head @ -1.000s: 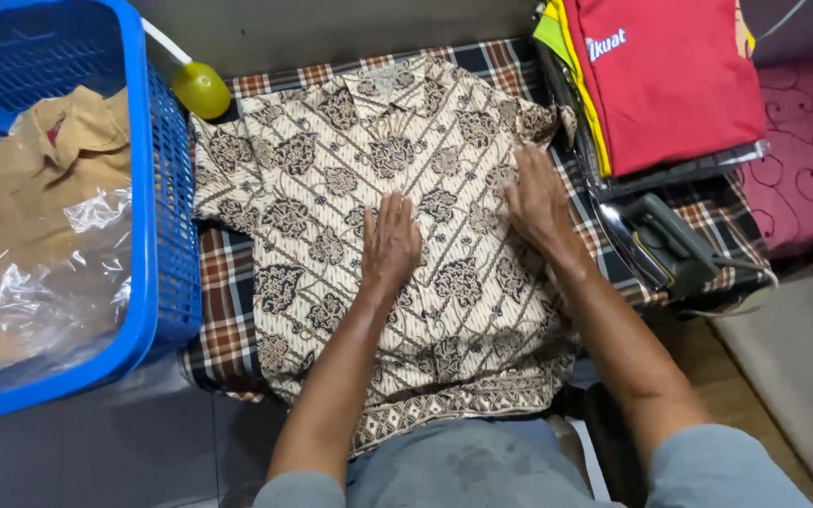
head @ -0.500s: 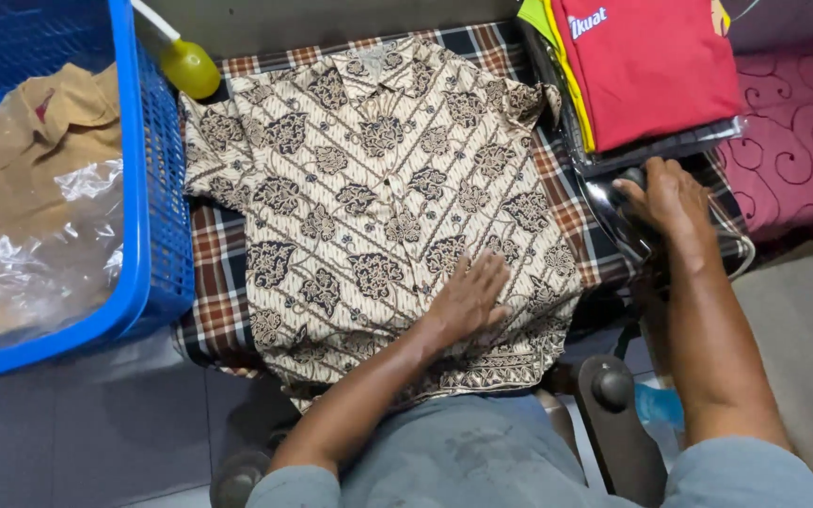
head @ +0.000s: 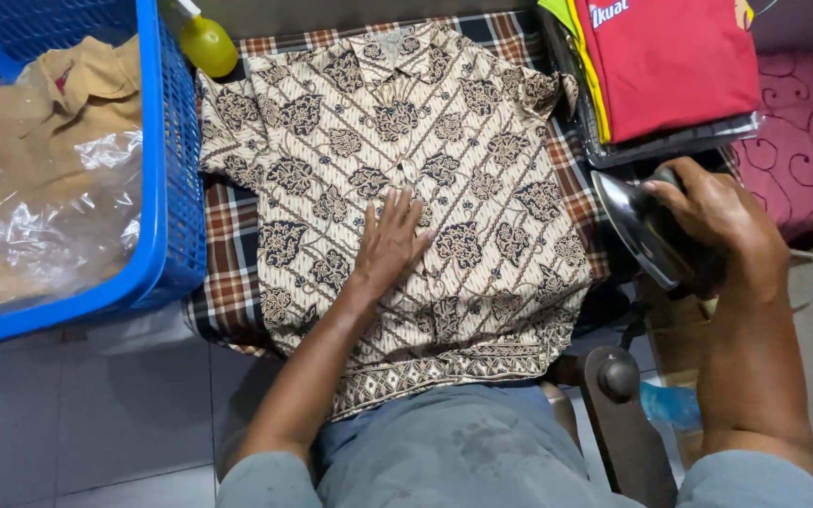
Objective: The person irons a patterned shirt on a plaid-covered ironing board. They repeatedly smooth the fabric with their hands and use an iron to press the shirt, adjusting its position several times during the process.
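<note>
Now: left hand (head: 390, 240) flat, palm down, fingers spread on batik shirt (head: 397, 179) | shirt spread on checked pad (head: 228, 273) | right hand (head: 717, 212) closed around iron (head: 646, 235) handle, iron tilted off the shirt's right edge | blue basket (head: 167, 188) at left | red stack (head: 670, 66) beyond iron

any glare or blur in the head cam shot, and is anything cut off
Head view: even, soft light, no hard shadows; glare on the clear plastic in the blue basket and on the iron soleplate; the patterned shirt is sharp; the right hand looks slightly soft; the red folded garment is cropped at the top edge.
</note>
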